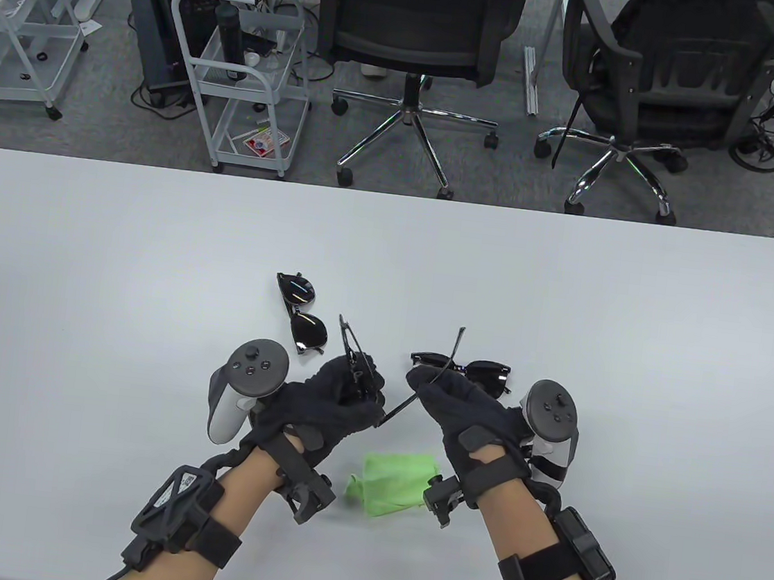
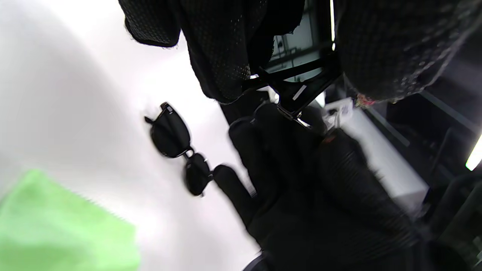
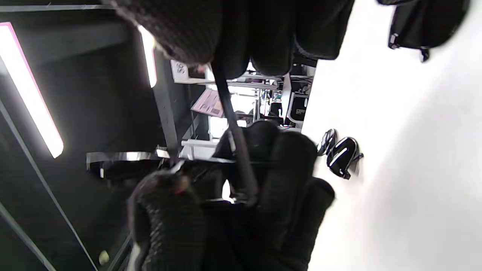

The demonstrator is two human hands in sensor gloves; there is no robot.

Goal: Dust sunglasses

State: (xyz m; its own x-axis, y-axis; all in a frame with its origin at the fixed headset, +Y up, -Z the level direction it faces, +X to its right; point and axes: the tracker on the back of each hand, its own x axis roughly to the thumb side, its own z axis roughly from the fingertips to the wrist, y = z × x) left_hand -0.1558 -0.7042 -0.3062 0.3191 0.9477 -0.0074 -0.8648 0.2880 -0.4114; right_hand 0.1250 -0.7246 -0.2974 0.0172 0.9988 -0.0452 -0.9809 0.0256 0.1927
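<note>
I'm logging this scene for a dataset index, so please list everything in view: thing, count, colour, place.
Black-framed dark-lens sunglasses: three; one pair lying folded on the table left of centre, one pair held up in the left hand, one pair on the table beyond the right hand.
Green cleaning cloth: one, crumpled, on the table between the wrists.
White table: one, under everything.
Black office chairs: two, beyond the table.
White wire carts: two, far left on the floor.
Left hand: black glove, grips a frame.
Right hand: black glove, pinches a temple arm.
</note>
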